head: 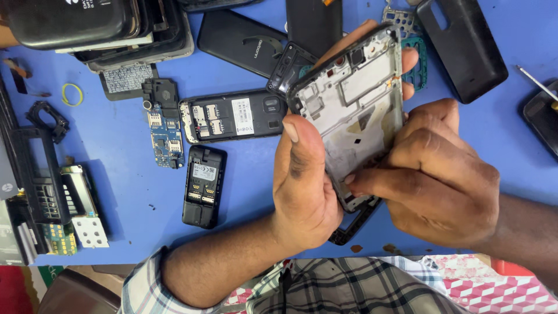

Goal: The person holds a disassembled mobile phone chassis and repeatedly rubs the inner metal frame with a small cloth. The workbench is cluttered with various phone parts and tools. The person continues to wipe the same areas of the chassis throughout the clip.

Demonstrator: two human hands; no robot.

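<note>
phone frame [354, 110]: stripped grey-silver mid-frame, black edge, cutouts and bare metal plates showing, held tilted above the blue table [116, 145] | left hand [305, 186]: fingers curled around frame's left edge, thumb up | right hand [436, 168]: fingertips pinching frame's lower right edge | small black phone [203, 186]: back open, left of frame

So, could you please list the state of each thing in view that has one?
Grey metal smartphone frame: stripped, tilted, held in both hands.
Left hand: grip closed on frame's edge.
Right hand: fingers pressing frame's lower edge.
Small black keypad phone: back cover off, lying flat.
Blue circuit board: bare, loose.
</note>
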